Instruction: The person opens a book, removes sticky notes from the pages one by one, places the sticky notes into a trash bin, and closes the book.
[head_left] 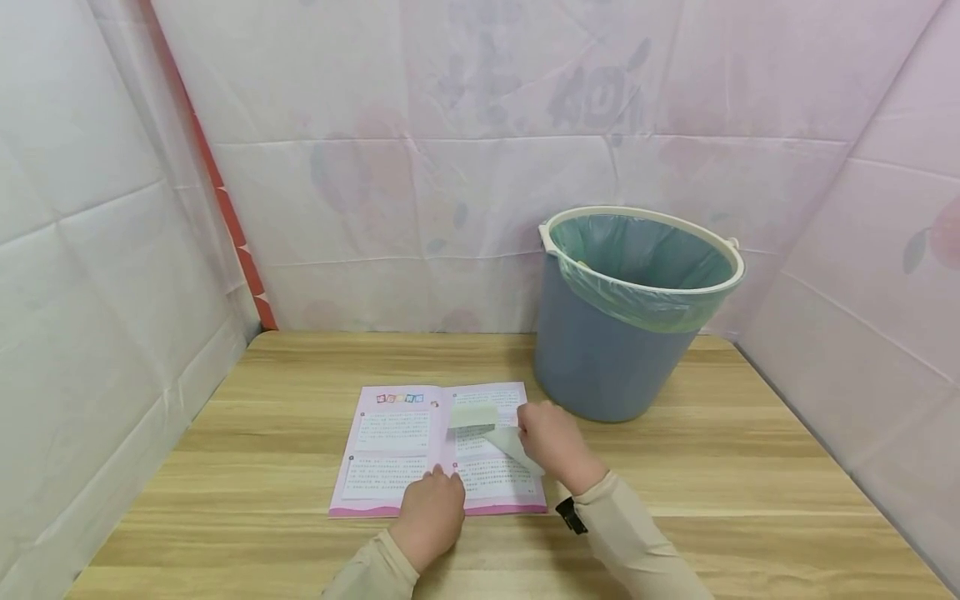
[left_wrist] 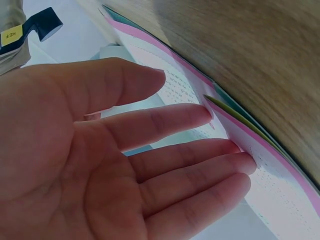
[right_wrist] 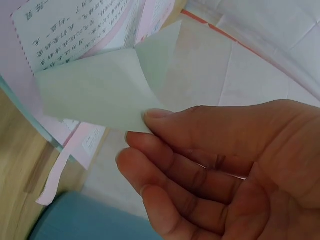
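Note:
An open booklet (head_left: pixel 393 467) with pink-edged, printed pages lies on the table. Pinched between thumb and forefinger of my right hand (head_left: pixel 557 443) is the corner of a pale green sticky note (right_wrist: pixel 95 90), which bends up over the right-hand page. Another pale green piece of paper (head_left: pixel 474 415) shows on that page, close to the gutter. My left hand (head_left: pixel 431 515) rests at the booklet's lower edge near the fold. In the left wrist view its fingers (left_wrist: pixel 185 160) are nearly straight, with their tips on the page and nothing held.
A blue-grey bin (head_left: pixel 611 350) with a green liner bag stands behind the booklet to the right. The wood-grain table (head_left: pixel 247 467) is bordered by pale printed cloth (head_left: pixel 337 208) at the back and sides. A black strap (head_left: pixel 572 515) is at my right wrist.

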